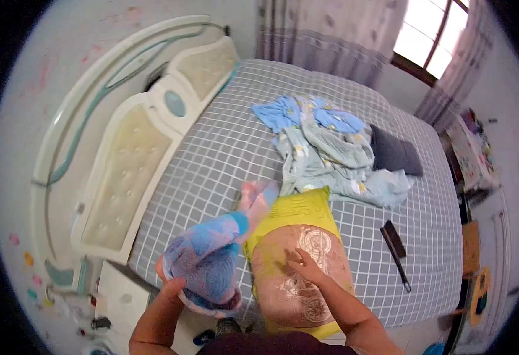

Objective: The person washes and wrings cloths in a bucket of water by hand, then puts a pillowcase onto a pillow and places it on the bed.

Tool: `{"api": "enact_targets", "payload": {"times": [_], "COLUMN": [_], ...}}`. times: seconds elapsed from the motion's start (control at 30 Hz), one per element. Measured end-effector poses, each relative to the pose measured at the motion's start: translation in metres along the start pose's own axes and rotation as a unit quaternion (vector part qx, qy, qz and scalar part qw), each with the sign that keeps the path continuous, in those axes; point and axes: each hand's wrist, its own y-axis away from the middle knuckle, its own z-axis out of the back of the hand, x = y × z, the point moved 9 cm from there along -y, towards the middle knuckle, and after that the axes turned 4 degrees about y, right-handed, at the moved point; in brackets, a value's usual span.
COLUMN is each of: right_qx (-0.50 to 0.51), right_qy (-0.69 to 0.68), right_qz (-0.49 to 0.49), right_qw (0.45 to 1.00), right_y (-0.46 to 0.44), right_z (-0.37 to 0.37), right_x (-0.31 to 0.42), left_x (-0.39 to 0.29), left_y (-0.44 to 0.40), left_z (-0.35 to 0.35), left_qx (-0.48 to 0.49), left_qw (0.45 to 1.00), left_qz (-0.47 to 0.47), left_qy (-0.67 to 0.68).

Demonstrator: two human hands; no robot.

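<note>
My left hand (172, 289) is closed round the edge of a blue-and-pink soft cloth (209, 251). The cloth is bunched near my hand, with a fold gaping at its lower end, and its far pink end reaches toward the pillow's top left corner. A yellow pillow (301, 207) with a brownish panel and a pale bicycle print lies in front of me on the bed. Over the printed panel is my right hand (307, 266), fingers apart and holding nothing; whether it touches the pillow I cannot tell.
On the grey checked bed (200, 171) lie a rumpled pale green blanket (324, 160), a blue cloth (280, 112), a dark grey folded cloth (394, 151) and a black-handled brush (394, 242). A cream headboard (129, 177) stands at left, a nightstand (120, 296) near its end.
</note>
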Motion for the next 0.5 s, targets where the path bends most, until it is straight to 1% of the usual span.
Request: {"api": "enact_targets", "payload": {"times": [0.1, 0.2, 0.23, 0.33, 0.37, 0.43, 0.5], "right_qx": [0.000, 0.041, 0.084, 0.210, 0.252, 0.331, 0.437], "right_qy": [0.043, 0.008, -0.023, -0.095, -0.129, -0.173, -0.276], "right_qz": [0.017, 0.105, 0.082, 0.117, 0.150, 0.093, 0.066], "right_qw": [0.999, 0.994, 0.993, 0.966, 0.947, 0.923, 0.854], "right_y": [0.010, 0.012, 0.022, 0.035, 0.051, 0.097, 0.109], "right_z": [0.002, -0.016, -0.034, -0.103, -0.128, -0.166, -0.213], "right_x": [-0.007, 0.032, 0.049, 0.077, 0.099, 0.143, 0.134], "left_x": [-0.019, -0.044, -0.050, -0.076, -0.085, -0.104, -0.119], "left_y": [0.048, 0.095, 0.109, 0.143, 0.152, 0.172, 0.197], "left_z": [-0.028, -0.049, -0.056, -0.065, -0.064, -0.053, -0.038], "left_qx": [-0.007, -0.019, -0.024, -0.044, -0.057, -0.099, -0.162], "left_qw": [0.998, 0.992, 0.989, 0.975, 0.969, 0.951, 0.918], "left_qz": [-0.047, -0.094, -0.109, -0.157, -0.173, -0.213, -0.262], "left_qy": [-0.042, -0.084, -0.101, -0.148, -0.165, -0.201, -0.249]}}
